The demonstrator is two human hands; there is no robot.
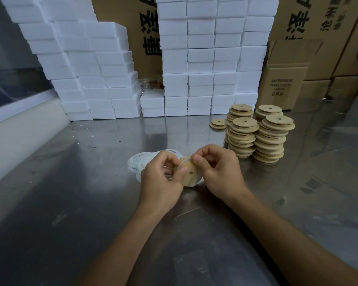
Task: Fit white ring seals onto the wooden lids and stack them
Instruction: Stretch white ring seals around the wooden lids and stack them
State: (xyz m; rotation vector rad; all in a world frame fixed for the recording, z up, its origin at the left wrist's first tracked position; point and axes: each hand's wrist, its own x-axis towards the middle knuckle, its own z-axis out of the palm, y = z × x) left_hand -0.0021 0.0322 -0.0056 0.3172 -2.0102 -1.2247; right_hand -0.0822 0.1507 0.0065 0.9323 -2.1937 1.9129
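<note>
Holding one wooden lid (pixel 188 174) on edge over the steel table (pixel 91 182), I note both hands pinch it: left hand (pixel 160 182) with thumb on its face, right hand (pixel 217 172) with fingertips at the upper rim. A white ring seal (pixel 192 183) shows along its lower edge. Loose seals (pixel 135 162) lie just behind. Lid stacks (pixel 258 133) stand to the right, before white foam boxes (pixel 201 58).

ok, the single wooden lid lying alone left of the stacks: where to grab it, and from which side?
Take the lone wooden lid by its rim, thumb and fingers on opposite edges, coming from above and from its left. It lies flat on the steel table, so only the rim gives purchase. The lid stacks crowd its right side and the foam blocks stand behind, so the left and near sides look clearest.
</note>
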